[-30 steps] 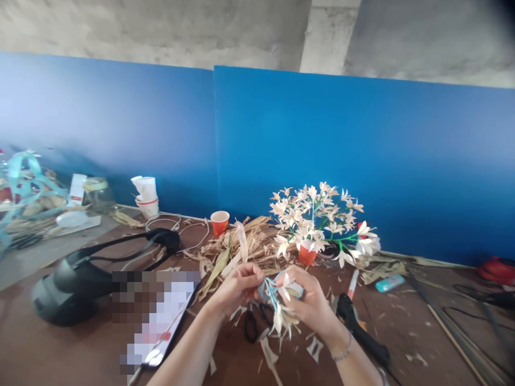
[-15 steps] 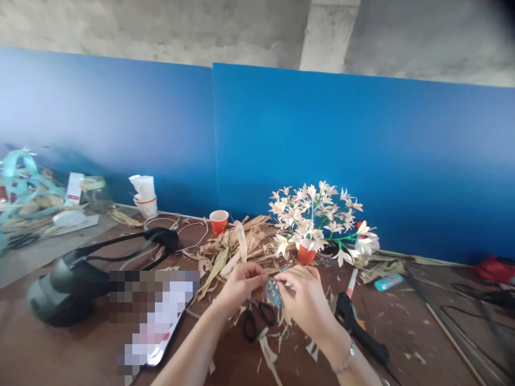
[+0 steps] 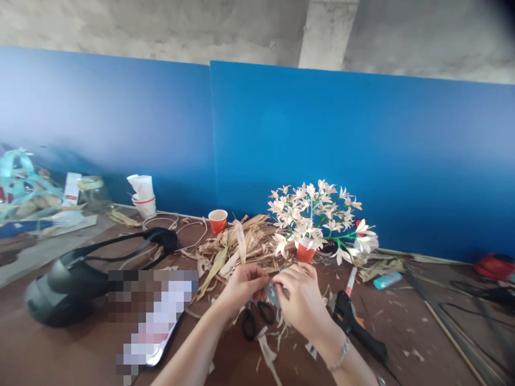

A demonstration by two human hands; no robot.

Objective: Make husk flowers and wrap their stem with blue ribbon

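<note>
Between my hands is a small flat blue-grey piece [image 3: 271, 294] with pale marks, partly covered by my fingers; its kind I cannot make out. My left hand [image 3: 247, 284] pinches its left side. On the other side, my right hand [image 3: 300, 289] has its fingers closed on the same piece. Below them black-handled scissors [image 3: 249, 324] lie on the brown table, their blades hidden by strips. Scraps of dried husk [image 3: 266, 346] are scattered around the scissors. Right of my right hand rests a black glue gun [image 3: 358, 327] with a pale stick in its back.
Cream flowers [image 3: 311, 214] on green stems stand in a red cup [image 3: 306, 252]. Dried husks [image 3: 249, 241] are piled behind my hands, near another red cup [image 3: 218, 221]. A black headset [image 3: 60, 289] and a blurred-out phone [image 3: 169, 321] lie left; a turquoise object [image 3: 387, 280] lies right.
Both hands stay together on the blue-grey piece. My right hand's fingers have curled over more of it, so less of it shows. The view has shifted very slightly.
</note>
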